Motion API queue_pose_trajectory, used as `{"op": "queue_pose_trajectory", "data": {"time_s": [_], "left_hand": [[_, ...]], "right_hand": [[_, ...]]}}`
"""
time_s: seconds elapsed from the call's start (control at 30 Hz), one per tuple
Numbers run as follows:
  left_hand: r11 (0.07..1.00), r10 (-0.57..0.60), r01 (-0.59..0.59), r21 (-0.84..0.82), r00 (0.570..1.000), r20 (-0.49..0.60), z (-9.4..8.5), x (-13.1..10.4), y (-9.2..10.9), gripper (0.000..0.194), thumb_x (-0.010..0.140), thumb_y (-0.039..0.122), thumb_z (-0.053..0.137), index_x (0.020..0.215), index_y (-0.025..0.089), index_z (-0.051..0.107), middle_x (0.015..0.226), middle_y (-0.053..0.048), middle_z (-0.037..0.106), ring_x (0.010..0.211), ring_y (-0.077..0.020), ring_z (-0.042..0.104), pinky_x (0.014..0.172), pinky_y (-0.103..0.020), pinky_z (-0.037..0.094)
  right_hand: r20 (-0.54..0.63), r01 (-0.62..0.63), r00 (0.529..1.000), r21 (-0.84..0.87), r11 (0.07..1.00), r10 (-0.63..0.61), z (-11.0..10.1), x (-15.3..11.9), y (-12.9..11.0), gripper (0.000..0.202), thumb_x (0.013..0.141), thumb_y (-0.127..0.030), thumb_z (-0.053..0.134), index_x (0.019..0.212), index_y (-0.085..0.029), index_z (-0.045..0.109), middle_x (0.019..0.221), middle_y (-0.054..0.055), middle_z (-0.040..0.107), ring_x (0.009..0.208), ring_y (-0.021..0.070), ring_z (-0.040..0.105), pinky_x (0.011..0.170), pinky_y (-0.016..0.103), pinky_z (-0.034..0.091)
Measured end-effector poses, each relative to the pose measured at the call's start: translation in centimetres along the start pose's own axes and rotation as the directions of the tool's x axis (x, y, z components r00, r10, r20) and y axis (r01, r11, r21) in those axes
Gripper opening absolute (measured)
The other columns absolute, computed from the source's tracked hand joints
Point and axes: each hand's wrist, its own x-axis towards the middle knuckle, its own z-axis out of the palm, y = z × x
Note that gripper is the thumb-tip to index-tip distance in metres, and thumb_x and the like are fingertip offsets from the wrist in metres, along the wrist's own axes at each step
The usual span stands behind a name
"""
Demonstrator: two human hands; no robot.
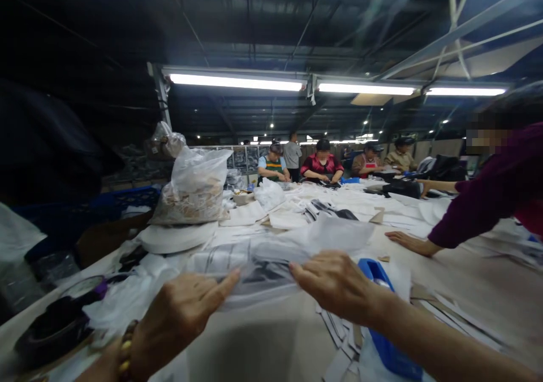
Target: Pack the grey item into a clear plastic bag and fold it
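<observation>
My left hand (180,314) and my right hand (335,283) both grip the near edge of a clear plastic bag (263,266) that has a dark, striped item inside. The bag lies flat on the long worktable (258,342), stretched between the two hands. A beaded bracelet (124,351) is on my left wrist. Under my right forearm sits a blue tape dispenser (373,271).
A co-worker's hand (409,241) in a maroon sleeve rests flat on the table at right. A full plastic sack (193,192) stands on white discs at left. White fabric pieces and paper strips (339,337) litter the table. Several seated people (322,167) work at the far end.
</observation>
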Motion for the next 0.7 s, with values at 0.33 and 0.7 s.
{"op": "queue_pose_trajectory", "data": {"time_s": [0.33,0.7], "left_hand": [[0.996,-0.083,0.078,0.033,0.970,0.228,7.2,-13.0,11.9,0.037,0.087,0.000,0.029,0.114,0.008,0.054,0.056,0.001,0.050,0.048,-0.0122,0.050,0.043,-0.027,0.039],[0.997,-0.048,0.050,0.052,0.998,-0.037,11.1,-8.6,15.5,0.033,0.091,0.008,0.033,0.097,0.010,0.066,0.098,-0.007,0.067,0.096,-0.0192,0.061,0.105,-0.039,0.035]], "right_hand": [[0.055,-0.067,0.997,0.244,0.968,0.055,10.4,-11.7,-13.7,0.032,0.088,0.001,0.030,0.093,-0.008,0.060,0.054,-0.001,0.055,0.043,0.0124,0.050,0.040,0.029,0.032],[0.062,-0.161,0.987,0.336,0.928,0.148,10.8,-12.5,-14.2,0.032,0.093,-0.005,0.026,0.098,-0.007,0.058,0.055,-0.001,0.055,0.044,0.0114,0.050,0.041,0.027,0.033]]}}
